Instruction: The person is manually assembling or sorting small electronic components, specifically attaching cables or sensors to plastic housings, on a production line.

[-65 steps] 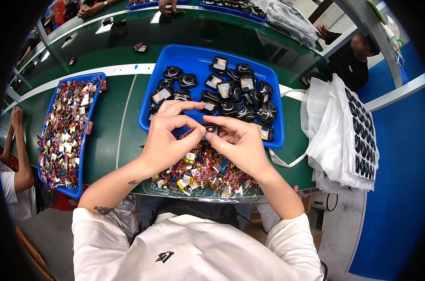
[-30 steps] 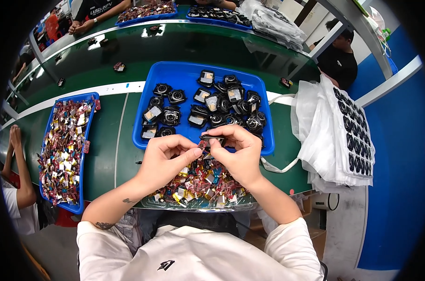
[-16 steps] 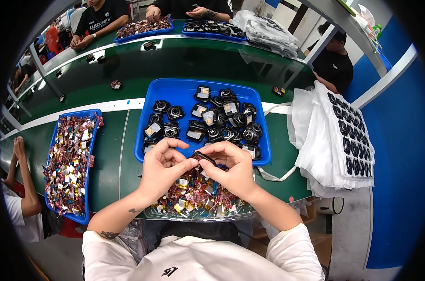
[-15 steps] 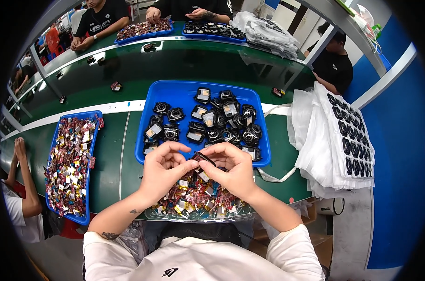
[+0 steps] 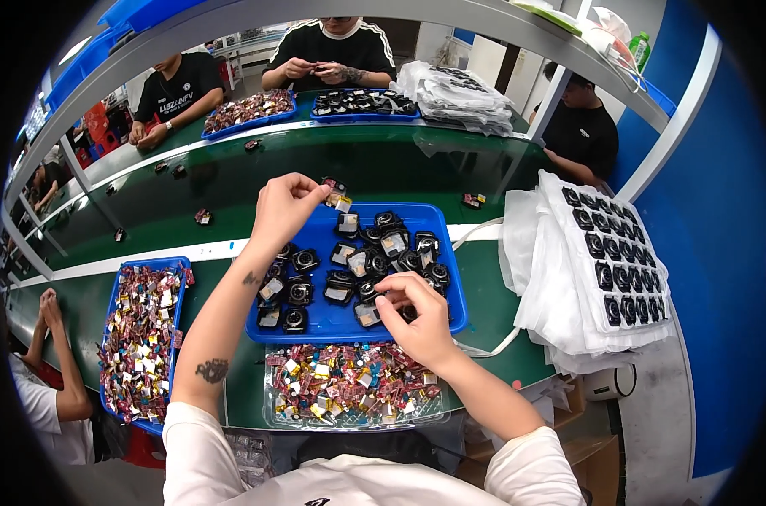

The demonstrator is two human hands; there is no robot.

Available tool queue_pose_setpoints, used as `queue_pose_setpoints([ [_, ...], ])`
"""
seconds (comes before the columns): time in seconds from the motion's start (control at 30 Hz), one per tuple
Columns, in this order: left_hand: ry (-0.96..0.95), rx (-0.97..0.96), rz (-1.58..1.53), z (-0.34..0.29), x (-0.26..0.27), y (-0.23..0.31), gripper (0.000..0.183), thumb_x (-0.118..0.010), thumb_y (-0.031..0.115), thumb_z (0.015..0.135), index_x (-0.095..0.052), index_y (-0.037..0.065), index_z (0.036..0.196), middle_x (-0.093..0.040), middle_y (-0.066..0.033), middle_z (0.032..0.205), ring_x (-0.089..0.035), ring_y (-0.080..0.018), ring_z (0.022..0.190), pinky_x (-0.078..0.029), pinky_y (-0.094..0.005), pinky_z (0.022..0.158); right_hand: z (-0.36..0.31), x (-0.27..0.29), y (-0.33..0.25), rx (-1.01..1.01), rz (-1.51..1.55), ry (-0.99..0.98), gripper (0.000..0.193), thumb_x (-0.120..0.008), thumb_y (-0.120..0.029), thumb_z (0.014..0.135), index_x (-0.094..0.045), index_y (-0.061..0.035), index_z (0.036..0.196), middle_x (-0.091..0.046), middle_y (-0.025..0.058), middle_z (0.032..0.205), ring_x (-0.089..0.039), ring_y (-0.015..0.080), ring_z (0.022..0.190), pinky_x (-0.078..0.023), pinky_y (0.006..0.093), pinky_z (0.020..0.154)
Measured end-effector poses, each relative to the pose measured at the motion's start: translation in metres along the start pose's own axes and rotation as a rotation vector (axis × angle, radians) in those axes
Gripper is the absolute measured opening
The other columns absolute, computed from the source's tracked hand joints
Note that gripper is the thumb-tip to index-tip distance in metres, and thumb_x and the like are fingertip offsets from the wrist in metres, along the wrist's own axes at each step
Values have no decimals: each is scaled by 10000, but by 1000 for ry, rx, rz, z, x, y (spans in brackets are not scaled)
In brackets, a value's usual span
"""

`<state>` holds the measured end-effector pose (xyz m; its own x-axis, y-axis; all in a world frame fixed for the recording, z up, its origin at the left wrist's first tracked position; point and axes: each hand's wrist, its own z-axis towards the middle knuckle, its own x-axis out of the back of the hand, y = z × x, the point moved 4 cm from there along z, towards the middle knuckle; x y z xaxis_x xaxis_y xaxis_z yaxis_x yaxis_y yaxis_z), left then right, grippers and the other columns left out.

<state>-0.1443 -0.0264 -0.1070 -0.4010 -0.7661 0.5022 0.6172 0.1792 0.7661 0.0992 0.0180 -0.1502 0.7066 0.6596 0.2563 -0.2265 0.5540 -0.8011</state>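
Observation:
My left hand [image 5: 288,209] reaches over the far edge of the blue tray [image 5: 455,325]. Its thumb and finger pinch a small black watch housing with a circuit board and a silver-yellow piece [image 5: 338,198]. Low above the tray's near right part is my right hand [image 5: 417,319], fingers curved and thumb apart from the index finger. Black watch housings [image 5: 299,292] lie loose in the tray, some showing a round back, others a pale inner face. The right fingertips are beside one of them; whether they touch it I cannot tell.
A clear plastic tray of red boards with small parts [image 5: 353,384] lies nearest me. At left stands a blue tray of similar parts [image 5: 142,346]. White foam sheets with black housings [image 5: 615,253] are stacked right. Across the green belt [image 5: 256,181], co-workers sit by more trays.
My hands have parted from above the near parts. The left has gone far and up with the watch housing; the right has moved a little right and over the tray. The whole view has shifted.

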Motion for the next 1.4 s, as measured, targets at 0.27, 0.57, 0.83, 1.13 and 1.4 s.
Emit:
queue_pose_setpoints([
  [0.27, -195, 288, 446, 85, -57, -98, 343, -785, 380, 670, -727, 61, 782, -701, -117, 799, -681, -261, 764, -524, -356, 710, 0, -6, 10, 70, -40, -114, 97, -622, -38, 832, -616, 19, 909, -620, 80, 825, -614, 131, 684, -486, 247, 612],
  [0.57, 41, -8, 372, 65, -36, -84, 261, -644, 296, 798, -721, 72, 907, -691, -148, 834, -671, -302, 796, -519, -377, 741, 0, -11, 9, 72, -138, -197, 115, -632, -117, 835, -644, -18, 892, -631, 87, 789, -634, 183, 668, -503, 290, 612],
  [0.83, 67, -188, 120, -54, 10, -12, 248, -613, 136, 862, -625, -24, 672, -611, -112, 623, -580, -191, 586, -434, -286, 564, -10, -13, 9, 189, -327, -249, 130, -602, -177, 846, -636, -53, 824, -638, 76, 798, -622, 264, 762, -496, 367, 673],
  [1.13, 36, -566, 141, -144, 34, 3, 66, -659, -29, 735, -620, 9, 771, -624, -100, 748, -579, -269, 711, -453, -345, 647, -8, -20, 6, 226, -417, -350, 106, -630, -152, 810, -647, -48, 803, -651, 76, 811, -624, 257, 792, -496, 356, 709],
  [1.4, -201, -673, 35, -148, 35, -6, 191, -787, 161, 656, -619, 72, 671, -603, -40, 745, -559, -210, 710, -430, -329, 624, 0, -22, 1, 224, -369, -370, 87, -677, -93, 768, -659, -17, 804, -649, 113, 780, -624, 267, 731, -489, 342, 671],
])
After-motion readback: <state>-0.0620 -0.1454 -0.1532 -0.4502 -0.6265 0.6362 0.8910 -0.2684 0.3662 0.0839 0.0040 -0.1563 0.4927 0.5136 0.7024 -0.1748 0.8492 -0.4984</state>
